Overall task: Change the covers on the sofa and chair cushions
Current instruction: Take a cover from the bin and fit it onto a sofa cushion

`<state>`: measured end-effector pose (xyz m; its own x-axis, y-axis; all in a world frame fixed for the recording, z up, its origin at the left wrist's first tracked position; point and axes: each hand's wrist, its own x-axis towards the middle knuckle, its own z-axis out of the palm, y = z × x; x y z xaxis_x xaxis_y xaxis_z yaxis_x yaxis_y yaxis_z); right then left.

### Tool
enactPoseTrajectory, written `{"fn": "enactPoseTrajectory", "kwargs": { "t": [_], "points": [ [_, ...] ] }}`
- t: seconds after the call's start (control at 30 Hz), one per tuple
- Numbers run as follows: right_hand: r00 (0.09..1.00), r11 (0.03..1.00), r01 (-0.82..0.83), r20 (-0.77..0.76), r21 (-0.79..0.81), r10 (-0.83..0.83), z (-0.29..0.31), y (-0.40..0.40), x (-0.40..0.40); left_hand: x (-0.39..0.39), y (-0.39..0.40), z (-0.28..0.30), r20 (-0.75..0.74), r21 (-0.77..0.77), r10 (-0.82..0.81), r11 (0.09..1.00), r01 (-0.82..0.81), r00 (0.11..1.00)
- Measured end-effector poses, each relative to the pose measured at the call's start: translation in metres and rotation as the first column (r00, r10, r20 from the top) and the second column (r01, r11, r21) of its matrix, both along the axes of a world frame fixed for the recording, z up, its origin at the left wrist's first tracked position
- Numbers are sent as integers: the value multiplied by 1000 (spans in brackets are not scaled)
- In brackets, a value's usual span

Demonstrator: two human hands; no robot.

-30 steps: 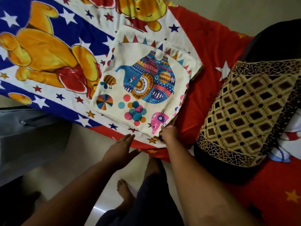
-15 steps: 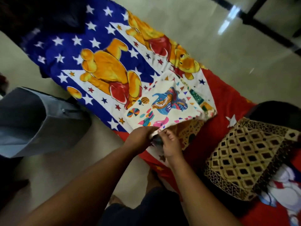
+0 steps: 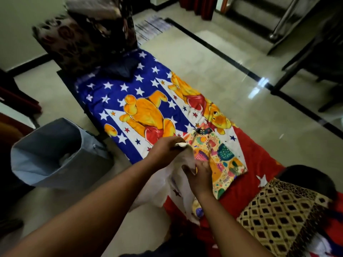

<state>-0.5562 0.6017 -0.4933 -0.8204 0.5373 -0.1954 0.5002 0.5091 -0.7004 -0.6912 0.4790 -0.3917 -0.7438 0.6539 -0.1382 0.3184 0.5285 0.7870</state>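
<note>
Cream cloth, a cushion cover [image 3: 178, 182] turned mostly plain side out, hangs lifted off the near edge of the mattress [image 3: 241, 182], held between both hands. Left hand [image 3: 165, 148] grips a bunched top edge of the cover, fingers curled round the fabric, knuckles up. Right hand [image 3: 201, 176] sits just below and right of it, fingers curled into the cloth; fingertips hidden in the folds, so exact pinch cannot be told. Lower part of the cover drapes down over the mattress edge toward the floor [image 3: 213, 71]. Second cover [image 3: 220, 160], yellow with a bright multicolour print, lies flat on the mattress just beyond the right hand, near the line where the sheet's blue starred part with yellow bears meets its red part. Cushion [image 3: 278, 212], brown-and-gold diamond pattern, rests at the mattress's near right corner, apart from both hands. Grey bag [image 3: 50, 151], mouth open, stands on the floor beside the left edge. Dark patterned cushions [image 3: 83, 38] are piled at the far end, blurred.
</note>
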Motion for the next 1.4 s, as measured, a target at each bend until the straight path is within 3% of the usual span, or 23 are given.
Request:
{"fn": "enactPoseTrajectory", "kwargs": {
  "t": [0.17,0.3,0.4,0.6,0.77,0.83,0.9,1.03,1.1,1.23,1.33,1.4],
  "points": [
    [982,995,-100,161,19,95,-1,-6,-2,-12,-38,42,-7,116,105,988,-103,994],
    [975,995,-97,203,8,94,17,-20,-6,-16,-103,59,-25,166,268,951,-260,963],
    [991,996,-71,114,57,64,42,-54,-28,-10,-152,66,39,176,388,904,-388,921],
    [954,988,-130,-259,85,148,104,-192,-62,20,-219,92,159,302,484,806,-509,860],
    [902,970,-155,-372,189,217,118,-282,-45,49,-299,118,242,448,617,613,-651,749],
    [897,950,-238,-330,200,294,116,-321,-37,63,-340,127,279,467,652,549,-693,705],
    [896,906,-381,-167,185,411,115,-359,-29,77,-381,130,306,486,680,491,-723,667],
    [784,749,-613,77,252,616,104,-428,-24,109,-473,125,263,527,763,400,-750,591],
    [728,689,-676,90,261,680,112,-468,-18,131,-523,120,286,507,804,334,-795,521],
    [723,724,-688,-131,-47,679,134,-549,-5,180,-619,104,243,403,915,206,-892,321],
    [675,657,-738,-191,-155,713,140,-607,1,225,-682,81,71,169,981,169,-971,183],
    [638,603,-770,-234,-211,733,146,-644,5,258,-711,60,42,48,993,108,-993,111]
  ]
}}
